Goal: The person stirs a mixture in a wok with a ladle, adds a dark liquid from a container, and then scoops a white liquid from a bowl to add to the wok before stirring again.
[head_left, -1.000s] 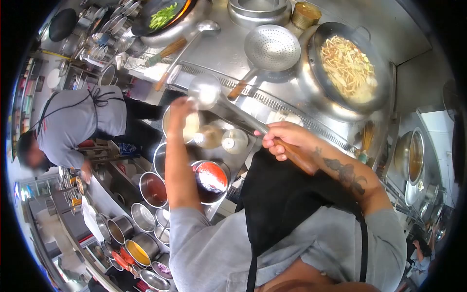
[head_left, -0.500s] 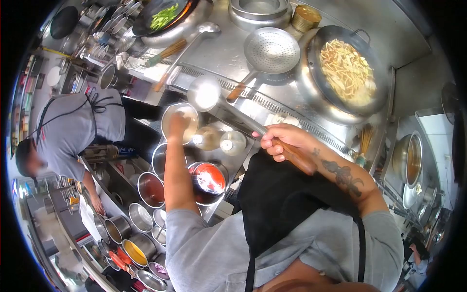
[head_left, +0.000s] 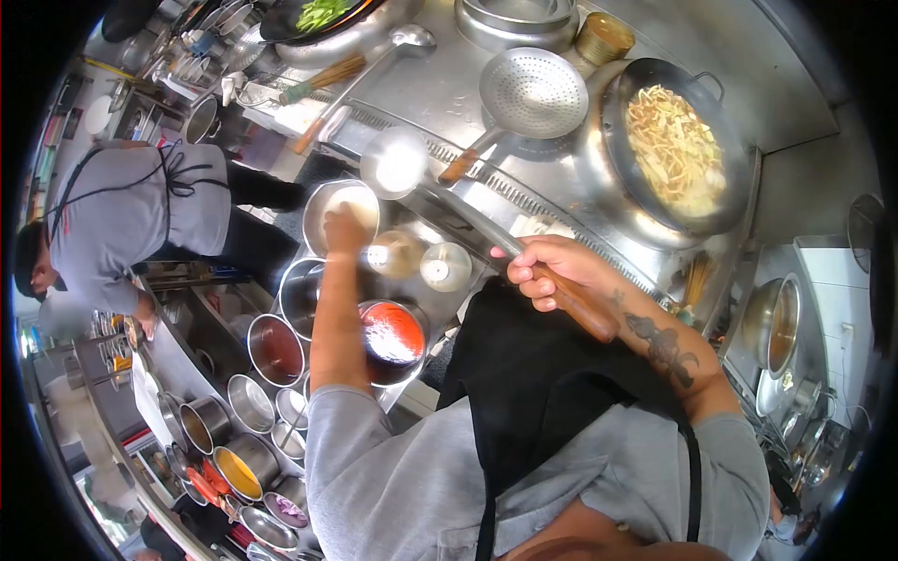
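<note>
Your right grip [head_left: 547,266] is closed around the wooden handle of the ladle [head_left: 395,164]. From this grip the shaft goes forward and to the left, and the bowl hangs just beyond your left grip [head_left: 345,230], a little to its right. The bowl shines very white, so I cannot tell what it contains.

Your left grip is over the mouth of the pot [head_left: 308,221] with white contents, the fingers pointing down into it. They are blurred, so I cannot tell if they are pinching something or are loose. I judge that you are at the step of reaching into this pot, with the ladle held near. To bring the fingers out cleanly calls for a lift above the rim, and for a steady, level bowl.

Just right of the left grip are two bottles [head_left: 395,253]. Nearer to your body, beside your left forearm, is the pot of red sauce [head_left: 394,329]. Beyond the right grip, the skimmer [head_left: 533,92] lies on the desk [head_left: 438,105]. Farther to its right, the wok [head_left: 649,192] holds noodles [head_left: 675,150]. Well to the left of both grips, a co-worker [head_left: 140,201] bends over.
</note>
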Demonstrator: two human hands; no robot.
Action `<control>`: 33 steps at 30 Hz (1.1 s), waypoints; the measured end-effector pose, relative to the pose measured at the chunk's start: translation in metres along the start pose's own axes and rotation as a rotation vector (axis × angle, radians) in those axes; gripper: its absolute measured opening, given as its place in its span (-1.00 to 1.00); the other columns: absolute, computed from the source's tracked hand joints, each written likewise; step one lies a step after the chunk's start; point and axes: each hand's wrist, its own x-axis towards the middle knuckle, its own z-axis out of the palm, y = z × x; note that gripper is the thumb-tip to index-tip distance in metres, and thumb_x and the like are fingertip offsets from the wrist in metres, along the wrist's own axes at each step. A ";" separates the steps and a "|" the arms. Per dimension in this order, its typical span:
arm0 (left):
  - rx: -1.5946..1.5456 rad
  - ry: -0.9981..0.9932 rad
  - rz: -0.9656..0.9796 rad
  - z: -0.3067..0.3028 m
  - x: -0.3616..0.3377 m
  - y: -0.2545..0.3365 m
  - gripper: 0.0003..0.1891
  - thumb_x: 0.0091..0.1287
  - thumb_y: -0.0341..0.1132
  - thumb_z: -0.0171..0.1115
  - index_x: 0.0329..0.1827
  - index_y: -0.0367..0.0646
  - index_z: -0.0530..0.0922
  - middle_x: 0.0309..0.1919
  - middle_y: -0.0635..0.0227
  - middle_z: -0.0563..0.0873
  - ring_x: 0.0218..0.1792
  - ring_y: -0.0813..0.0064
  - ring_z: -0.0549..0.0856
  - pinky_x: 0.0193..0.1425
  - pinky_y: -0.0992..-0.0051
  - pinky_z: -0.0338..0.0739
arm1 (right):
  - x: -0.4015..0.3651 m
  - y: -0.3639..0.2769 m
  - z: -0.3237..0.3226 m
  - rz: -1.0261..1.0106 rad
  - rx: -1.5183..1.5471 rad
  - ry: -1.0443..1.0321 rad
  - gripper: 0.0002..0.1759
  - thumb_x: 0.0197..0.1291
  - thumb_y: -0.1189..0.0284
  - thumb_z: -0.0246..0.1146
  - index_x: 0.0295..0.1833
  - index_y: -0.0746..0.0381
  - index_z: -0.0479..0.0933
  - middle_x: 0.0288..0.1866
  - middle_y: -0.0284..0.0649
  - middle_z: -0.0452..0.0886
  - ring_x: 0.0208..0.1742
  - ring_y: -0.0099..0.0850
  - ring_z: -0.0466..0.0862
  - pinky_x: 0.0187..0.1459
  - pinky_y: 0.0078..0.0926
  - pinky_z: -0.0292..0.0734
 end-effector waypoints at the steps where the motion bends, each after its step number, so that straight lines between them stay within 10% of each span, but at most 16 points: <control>1: -0.010 -0.001 -0.006 0.000 0.000 0.001 -0.46 0.00 -0.22 0.32 0.04 -0.26 0.38 -0.23 -0.18 0.54 -0.33 -0.07 0.64 -0.23 0.08 0.60 | -0.001 0.000 0.001 0.002 0.002 0.004 -0.60 0.27 0.49 0.03 0.23 0.25 0.36 -0.42 -0.38 0.37 -0.63 -0.68 0.33 -0.62 -0.60 0.30; 33: -0.191 -0.066 0.015 0.021 0.017 -0.012 -0.64 -0.05 -0.14 0.38 -0.40 -0.32 0.62 -0.37 -0.09 0.69 -0.27 -0.06 0.68 -0.09 0.17 0.60 | 0.000 0.007 0.004 -0.023 -0.003 0.006 -0.63 0.24 0.52 0.03 0.18 0.25 0.34 -0.43 -0.40 0.38 -0.62 -0.67 0.33 -0.61 -0.59 0.27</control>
